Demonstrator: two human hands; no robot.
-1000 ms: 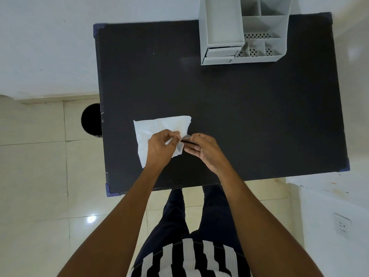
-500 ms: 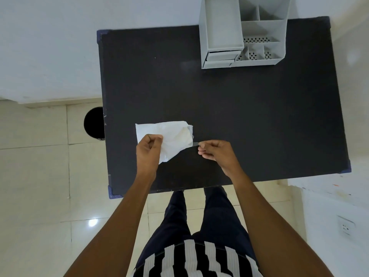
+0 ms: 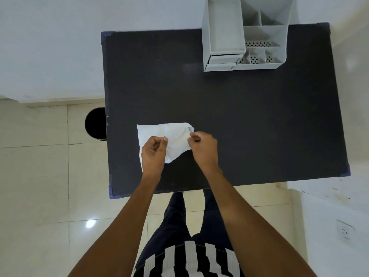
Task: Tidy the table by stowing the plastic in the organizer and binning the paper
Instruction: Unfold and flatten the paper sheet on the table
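Observation:
A crumpled white paper [image 3: 176,136] lies on the black table [image 3: 259,126] near its front left. My left hand [image 3: 153,153] rests on the paper's left part, its fingers pinched shut on the sheet. Touching the paper's right edge is my right hand [image 3: 202,147], pinched shut, and a thin piece of plastic is barely visible in its fingertips. A greyish folded corner [image 3: 190,129] shows just above that hand. The white organizer [image 3: 259,66] stands at the table's far edge, with an open tray, small drawers and several compartments.
A round black bin [image 3: 95,123] stands on the tiled floor against the table's left edge. A white wall runs behind the table, and another wall with a socket [image 3: 345,231] is on the right. My legs are under the front edge.
My right hand, which had pulled a thin strip away to the right, has come back to the paper's right edge. The left hand has shifted slightly right on the paper.

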